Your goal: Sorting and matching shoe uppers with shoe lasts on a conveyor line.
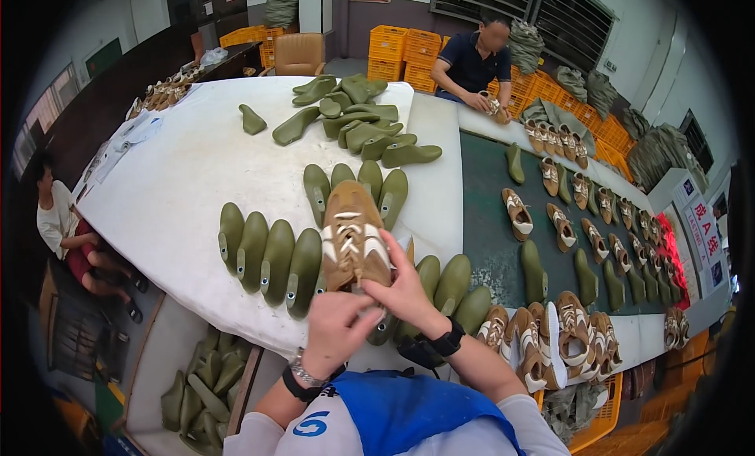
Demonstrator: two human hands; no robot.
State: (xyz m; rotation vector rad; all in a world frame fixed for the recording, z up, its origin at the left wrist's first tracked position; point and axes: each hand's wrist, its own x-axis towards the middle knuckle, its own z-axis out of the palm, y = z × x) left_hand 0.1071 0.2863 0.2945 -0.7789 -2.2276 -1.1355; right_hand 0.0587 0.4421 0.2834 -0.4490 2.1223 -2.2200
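Observation:
A brown suede sneaker (pixel 351 220) with white side stripes and laces is held up in front of me, toe pointing away. My right hand (pixel 403 287) grips its heel end from the right, thumb near the collar. My left hand (pixel 340 326) is closed just below the shoe's opening; its fingertips are partly hidden, so I cannot make out what they pinch. Green shoe lasts (pixel 277 259) stand in a row to the left of the sneaker, and more lasts (pixel 316 190) rise behind it. Further green lasts (pixel 452 287) sit beside my right wrist.
A pile of lasts (pixel 366 126) lies farther back on the white table (pixel 181 196). On the right, a dark green conveyor belt (pixel 491 275) carries sneakers and lasts. Finished-looking shoes (pixel 543 338) crowd its near edge. A wooden bin (pixel 145 377) holds lasts. A co-worker (pixel 476 63) handles a shoe across.

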